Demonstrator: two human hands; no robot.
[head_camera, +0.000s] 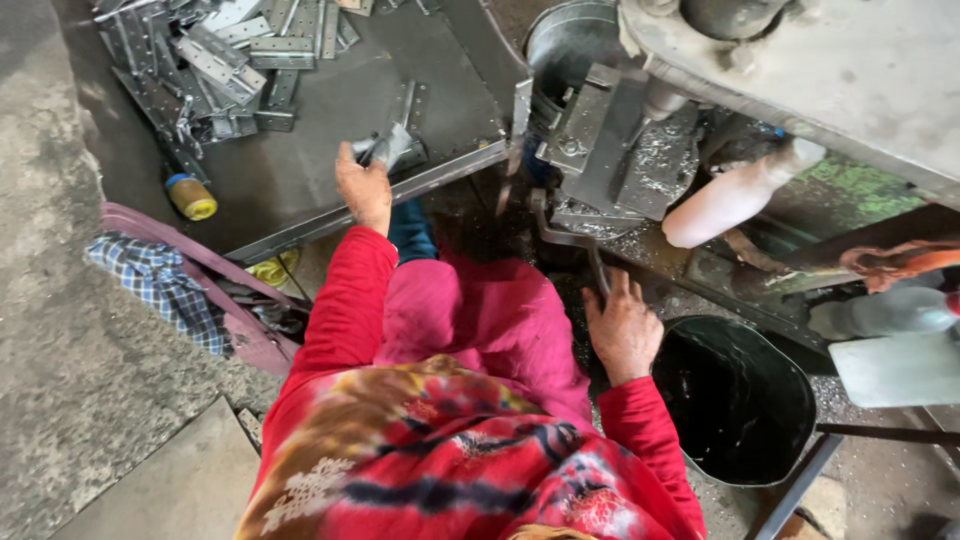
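My left hand (363, 186) reaches forward in a red sleeve and grips a small bent metal bracket (392, 146) over the dark metal tray (330, 110). My right hand (622, 325) closes around the lower end of a grey metal lever (572, 237) that hangs below the drill press table (612, 150). Metal shavings cover that table. A pile of perforated metal strips (215, 55) lies at the tray's far left.
A black bucket of dark liquid (737, 397) stands right of my right hand. A grey metal pail (568, 40) sits behind the press. A yellow-capped bottle (191, 196), a checked cloth (160, 285) and a white plastic bottle (735, 195) lie around.
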